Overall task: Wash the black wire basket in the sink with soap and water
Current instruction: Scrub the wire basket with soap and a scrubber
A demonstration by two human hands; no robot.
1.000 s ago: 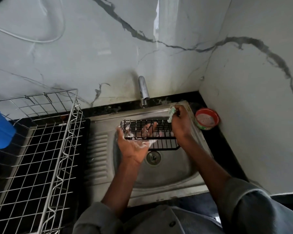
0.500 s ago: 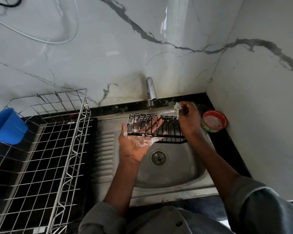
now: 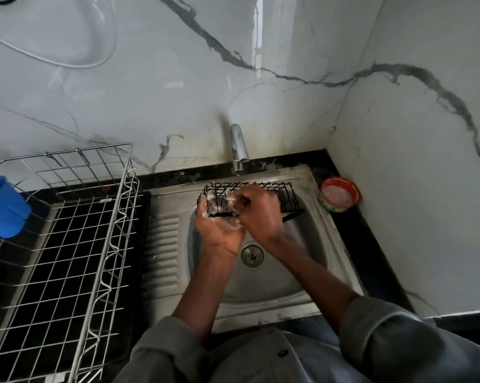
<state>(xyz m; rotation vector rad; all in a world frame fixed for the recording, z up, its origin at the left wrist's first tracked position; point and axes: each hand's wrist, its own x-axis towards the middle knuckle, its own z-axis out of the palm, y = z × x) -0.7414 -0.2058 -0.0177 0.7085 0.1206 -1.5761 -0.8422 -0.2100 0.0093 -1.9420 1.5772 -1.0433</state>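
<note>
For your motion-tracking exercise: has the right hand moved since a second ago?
Yes. The right hand has moved left, away from the soap dish, from the basket's right end to its middle, beside the left hand.

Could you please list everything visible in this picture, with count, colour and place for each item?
basket: one, black wire, held over the sink
sink: one, steel, centre
tap: one, chrome, behind the sink
soap tub: one, red and green, right of the sink
rack: one, silver wire, left of the sink
cup: one, blue, at the rack's left edge
cable: one, white, on the wall, upper left
left hand: sudsy, under the basket's left end
right hand: scrubbing the basket's middle
</note>
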